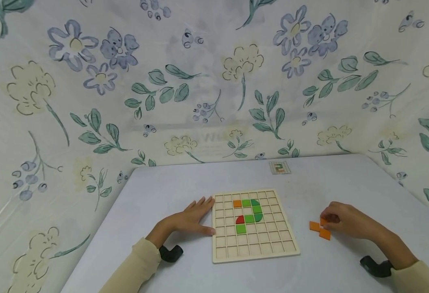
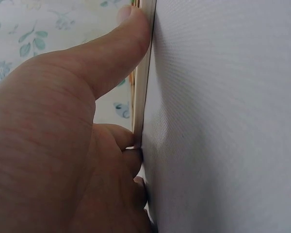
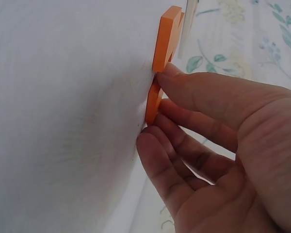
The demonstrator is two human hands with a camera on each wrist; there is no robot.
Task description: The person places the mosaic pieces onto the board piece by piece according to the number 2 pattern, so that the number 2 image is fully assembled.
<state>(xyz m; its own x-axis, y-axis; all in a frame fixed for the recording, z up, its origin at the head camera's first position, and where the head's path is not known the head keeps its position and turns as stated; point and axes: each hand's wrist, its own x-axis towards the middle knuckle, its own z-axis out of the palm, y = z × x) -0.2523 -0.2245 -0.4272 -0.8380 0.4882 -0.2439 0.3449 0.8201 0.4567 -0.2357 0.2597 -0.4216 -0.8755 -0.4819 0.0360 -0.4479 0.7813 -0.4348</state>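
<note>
A wooden grid board (image 1: 273, 244) lies on the table with orange, green and red pieces set in its cells, among them a red piece (image 1: 240, 220). Along its left edge my left hand (image 1: 194, 217) rests with fingers spread; the left wrist view shows the thumb and fingertips against the board's side (image 2: 141, 97). To the right of the board, my right hand (image 1: 349, 219) pinches an orange square (image 3: 153, 103) between thumb and fingers, low at the table. Two more orange squares, one at the left (image 1: 314, 226) and one in front (image 1: 325, 234), lie beside it.
A small card (image 1: 279, 167) with a grid pattern lies near the table's back edge. Floral cloth (image 1: 207, 81) hangs behind the table (image 1: 170, 183). Dark devices are strapped under both wrists, the left one (image 1: 171, 254) and the right one (image 1: 376, 267).
</note>
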